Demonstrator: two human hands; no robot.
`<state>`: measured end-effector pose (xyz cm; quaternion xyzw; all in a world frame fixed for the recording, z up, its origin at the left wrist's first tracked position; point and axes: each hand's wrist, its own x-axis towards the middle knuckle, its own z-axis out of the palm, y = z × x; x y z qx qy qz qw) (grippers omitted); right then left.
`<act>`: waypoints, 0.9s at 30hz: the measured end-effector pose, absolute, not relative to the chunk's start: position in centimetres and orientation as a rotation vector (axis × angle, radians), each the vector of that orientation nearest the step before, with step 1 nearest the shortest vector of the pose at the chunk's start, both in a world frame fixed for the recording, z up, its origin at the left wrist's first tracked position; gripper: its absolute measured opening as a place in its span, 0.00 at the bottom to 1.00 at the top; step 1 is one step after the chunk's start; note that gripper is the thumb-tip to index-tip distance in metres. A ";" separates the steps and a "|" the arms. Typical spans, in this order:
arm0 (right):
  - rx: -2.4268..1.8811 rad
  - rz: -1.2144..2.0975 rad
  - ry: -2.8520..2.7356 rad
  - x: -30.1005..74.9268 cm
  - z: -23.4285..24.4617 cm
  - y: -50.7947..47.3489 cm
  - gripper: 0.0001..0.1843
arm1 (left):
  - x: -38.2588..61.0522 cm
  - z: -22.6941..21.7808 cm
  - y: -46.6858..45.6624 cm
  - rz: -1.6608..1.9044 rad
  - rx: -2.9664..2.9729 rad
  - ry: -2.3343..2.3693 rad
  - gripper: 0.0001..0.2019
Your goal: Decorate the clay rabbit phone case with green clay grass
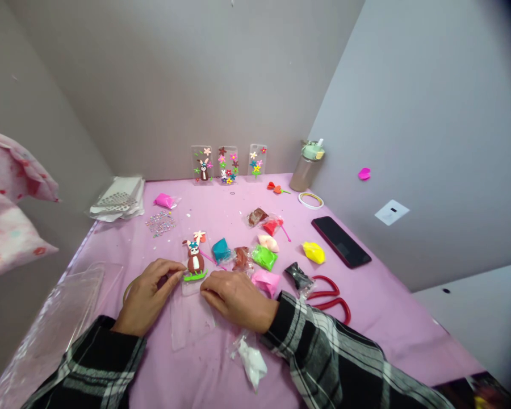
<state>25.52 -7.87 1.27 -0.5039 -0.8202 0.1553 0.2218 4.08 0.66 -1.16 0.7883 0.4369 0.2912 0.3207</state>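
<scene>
A clear phone case (191, 318) lies on the pink table (378, 318) right in front of me. On its far end sits a brown clay rabbit (195, 259) with a strip of green clay grass (195, 276) under it. My left hand (147, 295) rests at the case's left side, fingers curled, fingertips touching the grass strip. At the case's right side, my right hand (236, 298) lies with its fingers bent and pressed to the case edge by the grass. Both sleeves are black and white plaid.
Small bags of coloured clay lie beyond my hands: teal (221, 250), green (264, 257), pink (266, 281), yellow (314, 252), black (298, 276), white (252, 359). Red scissors (330, 299), a black phone (340, 241), three decorated cases (227, 165) at the wall, a bottle (306, 166).
</scene>
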 end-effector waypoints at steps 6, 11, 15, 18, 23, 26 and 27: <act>-1.396 0.427 -2.266 25.6 1.2 -7.9 0.08 | 3.9 -1.2 0.6 0.778 2.043 1.209 0.18; -1.391 0.427 -2.259 25.5 1.2 -8.0 0.08 | 3.8 -1.0 0.6 0.795 2.068 1.204 0.16; -1.390 0.434 -2.261 25.5 1.2 -8.0 0.08 | 3.9 -1.0 0.6 0.804 2.085 1.194 0.15; -1.393 0.436 -2.262 25.5 1.3 -8.0 0.08 | 3.9 -1.1 0.6 0.800 2.088 1.184 0.15; -1.393 0.435 -2.261 25.6 1.4 -8.0 0.08 | 3.9 -1.2 0.8 0.806 2.082 1.178 0.15; -1.388 0.434 -2.264 25.6 1.3 -8.0 0.09 | 3.9 -1.3 0.9 0.815 2.081 1.177 0.14; -1.387 0.432 -2.266 25.6 1.3 -8.0 0.08 | 3.9 -1.3 0.9 0.815 2.082 1.174 0.14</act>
